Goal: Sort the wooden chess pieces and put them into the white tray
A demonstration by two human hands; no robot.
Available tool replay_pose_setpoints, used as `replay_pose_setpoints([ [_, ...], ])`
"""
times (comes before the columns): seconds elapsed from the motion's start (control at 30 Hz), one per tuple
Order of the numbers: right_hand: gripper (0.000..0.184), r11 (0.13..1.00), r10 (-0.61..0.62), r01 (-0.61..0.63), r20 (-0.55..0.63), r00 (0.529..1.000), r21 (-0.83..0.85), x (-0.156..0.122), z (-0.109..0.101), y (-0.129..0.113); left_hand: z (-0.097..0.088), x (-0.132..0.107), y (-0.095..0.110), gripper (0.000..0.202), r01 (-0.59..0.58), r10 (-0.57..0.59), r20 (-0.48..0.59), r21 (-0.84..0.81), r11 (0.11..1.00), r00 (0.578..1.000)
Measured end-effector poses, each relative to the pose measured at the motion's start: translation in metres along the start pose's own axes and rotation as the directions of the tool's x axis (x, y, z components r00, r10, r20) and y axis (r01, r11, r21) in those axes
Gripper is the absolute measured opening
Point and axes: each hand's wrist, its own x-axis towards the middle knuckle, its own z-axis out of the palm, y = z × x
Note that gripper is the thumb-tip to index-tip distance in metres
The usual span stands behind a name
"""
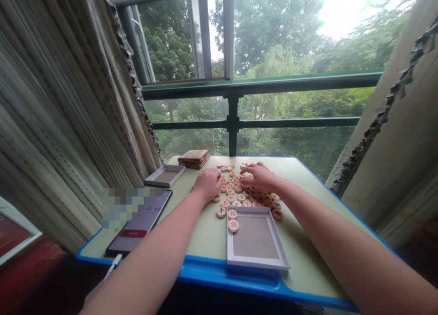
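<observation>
Several round wooden chess pieces [239,193] with red and dark characters lie spread on the pale table [308,178]. My left hand [209,183] rests on the left side of the pile, fingers curled down over the pieces. My right hand [258,176] lies on the right side, fingers spread flat over them. Two pieces [233,219] sit in the near left corner of a shallow grey tray [256,260] just in front of the pile.
A second grey tray [165,175] and a folded wooden board [194,158] lie at the back left. A phone [140,221] with a cable sits at the left edge. Curtains hang on both sides, a railed window behind.
</observation>
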Motion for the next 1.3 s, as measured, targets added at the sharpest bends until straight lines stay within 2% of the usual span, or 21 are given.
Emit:
replay_pose_setpoints([
  [0.2,0.044,1.000,0.022,-0.022,0.112,0.993,-0.006,0.000,-0.004,0.000,-0.002,-0.005,0.000,0.027,0.124,-0.117,-0.112,0.054,0.991,0.987],
  [0.33,0.047,1.000,0.025,-0.026,0.086,0.996,0.013,0.002,-0.005,-0.002,-0.002,-0.007,-0.002,0.029,0.227,-0.211,-0.187,0.069,0.971,0.959],
  [0.43,0.040,0.999,-0.012,0.009,0.078,0.997,0.039,0.002,-0.003,-0.005,-0.002,-0.007,-0.003,0.029,0.296,-0.280,-0.218,0.047,0.954,0.935],
  [0.5,0.036,0.999,-0.031,0.030,0.060,0.998,0.023,0.002,-0.001,-0.008,-0.001,-0.006,-0.006,0.028,0.364,-0.353,-0.234,0.003,0.931,0.906],
  [0.6,0.038,0.999,-0.045,0.045,0.011,0.999,-0.021,0.002,0.001,-0.010,-0.001,-0.003,-0.014,0.029,0.488,-0.494,-0.273,-0.092,0.868,0.826],
  [0.67,0.038,0.998,-0.045,0.045,-0.003,0.999,-0.034,0.002,0.001,-0.013,-0.001,-0.002,-0.020,0.031,0.537,-0.556,-0.288,-0.150,0.830,0.779],
  [0.7,0.037,0.998,-0.043,0.044,0.005,0.999,-0.035,0.001,0.000,-0.014,-0.001,-0.001,-0.022,0.031,0.546,-0.571,-0.287,-0.170,0.821,0.769],
  [0.83,0.033,0.999,-0.022,0.024,0.063,0.998,-0.035,-0.001,-0.003,-0.022,0.001,0.000,-0.025,0.031,0.522,-0.554,-0.263,-0.187,0.832,0.790],
  [0.97,0.032,0.999,-0.029,0.031,0.049,0.998,-0.037,-0.002,-0.003,-0.026,0.002,0.000,-0.023,0.030,0.462,-0.494,-0.255,-0.176,0.869,0.831],
  [1.07,0.034,1.000,-0.007,0.008,0.039,0.999,-0.024,-0.002,-0.001,-0.027,0.004,0.001,-0.025,0.030,0.454,-0.487,-0.240,-0.179,0.873,0.840],
  [1.2,0.033,1.000,0.029,-0.029,0.032,0.999,-0.008,0.000,0.003,-0.027,0.010,0.004,-0.034,0.024,0.520,-0.578,-0.141,-0.306,0.797,0.804],
  [1.3,0.031,0.999,0.040,-0.040,-0.006,0.999,-0.018,0.001,0.007,-0.026,0.015,0.005,-0.041,0.037,0.547,-0.654,-0.080,-0.478,0.688,0.752],
])
